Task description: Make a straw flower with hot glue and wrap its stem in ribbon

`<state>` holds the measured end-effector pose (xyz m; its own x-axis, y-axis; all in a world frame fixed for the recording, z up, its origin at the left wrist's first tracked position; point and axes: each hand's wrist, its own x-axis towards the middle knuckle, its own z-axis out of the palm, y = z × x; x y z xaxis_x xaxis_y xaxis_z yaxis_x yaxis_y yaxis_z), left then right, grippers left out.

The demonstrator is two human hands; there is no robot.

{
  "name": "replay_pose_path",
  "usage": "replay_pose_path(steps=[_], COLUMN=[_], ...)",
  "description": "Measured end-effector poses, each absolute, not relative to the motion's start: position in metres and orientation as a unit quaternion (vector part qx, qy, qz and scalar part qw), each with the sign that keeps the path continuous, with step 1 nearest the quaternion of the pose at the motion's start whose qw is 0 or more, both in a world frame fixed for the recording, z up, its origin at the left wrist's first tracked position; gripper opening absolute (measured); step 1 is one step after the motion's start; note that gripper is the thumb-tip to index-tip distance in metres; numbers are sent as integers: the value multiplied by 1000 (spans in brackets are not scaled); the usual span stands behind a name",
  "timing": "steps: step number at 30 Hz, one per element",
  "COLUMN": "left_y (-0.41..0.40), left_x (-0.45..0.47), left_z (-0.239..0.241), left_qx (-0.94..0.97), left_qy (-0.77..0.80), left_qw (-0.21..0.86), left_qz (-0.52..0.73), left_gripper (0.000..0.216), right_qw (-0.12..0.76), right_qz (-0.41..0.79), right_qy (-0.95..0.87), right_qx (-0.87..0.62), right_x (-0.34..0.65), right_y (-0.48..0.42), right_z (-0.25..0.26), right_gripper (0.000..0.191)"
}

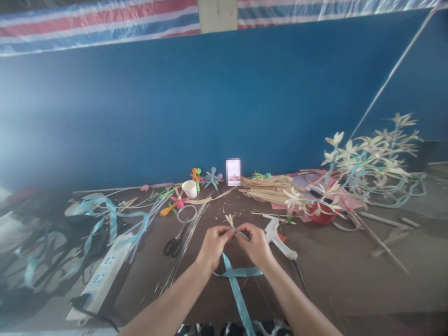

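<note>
My left hand (216, 243) pinches the base of a small pale flower (229, 219) between thumb and fingers. Close beside it, my right hand (254, 241) pinches a light blue ribbon (241, 234) near the flower's stem. The fingertips of both hands almost meet. From the hands the blue ribbon hangs down, crosses itself and trails to the table's front edge. A white glue gun (278, 237) lies just right of my right hand. Black-handled scissors (174, 245) and a bundle of thin wires (185, 240) lie left of my left hand.
At left are a white power strip (105, 273) and loose blue ribbon (112, 217). A white cup (189, 189) and colourful pipe-cleaner figures (212, 178) stand at the back. Dried husks (268, 189), a red container (321, 213) and several finished pale flowers (371, 156) are at right.
</note>
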<state>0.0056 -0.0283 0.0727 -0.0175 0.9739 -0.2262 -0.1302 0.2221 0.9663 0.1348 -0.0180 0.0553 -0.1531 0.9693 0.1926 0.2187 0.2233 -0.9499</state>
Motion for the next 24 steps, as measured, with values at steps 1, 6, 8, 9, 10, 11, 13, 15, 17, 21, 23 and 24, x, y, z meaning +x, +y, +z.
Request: replay_pose_path(steps=[1, 6, 8, 9, 10, 11, 13, 15, 17, 21, 23, 24], left_y=[-28, -28, -31, -34, -36, -40, -46, -52, -57, -65, -68, -68], left_x=[6, 7, 7, 7, 7, 8, 10, 13, 16, 19, 20, 20], left_z=[71, 64, 67, 70, 75, 80, 92, 103, 114, 128, 132, 133], left_qx=[403, 447, 471, 486, 504, 524, 559, 580, 591, 611, 617, 613], left_qy=[536, 560, 567, 567, 565, 558, 541, 529, 524, 512, 508, 506], left_qw=[565, 514, 485, 469, 451, 435, 412, 400, 394, 405, 410, 417], left_qz=[481, 472, 471, 471, 473, 474, 474, 473, 469, 448, 440, 440], left_gripper=[25, 27, 24, 23, 21, 19, 17, 16, 16, 16, 17, 17], right_qw=[454, 447, 448, 449, 452, 453, 455, 460, 463, 456, 451, 448], right_qz=[398, 339, 334, 339, 348, 366, 418, 470, 513, 595, 617, 623], right_qy=[-641, -659, -661, -661, -657, -652, -631, -606, -590, -564, -554, -551], right_qx=[-474, -500, -501, -497, -492, -485, -468, -447, -417, -346, -330, -329], right_x=[134, 133, 135, 137, 138, 140, 144, 149, 154, 165, 167, 167], right_y=[-19, -26, -28, -29, -30, -31, -33, -35, -37, -43, -47, -49], right_z=[56, 59, 61, 61, 62, 62, 64, 66, 68, 75, 80, 83], right_gripper=[10, 11, 12, 12, 12, 11, 12, 15, 18, 20, 21, 22])
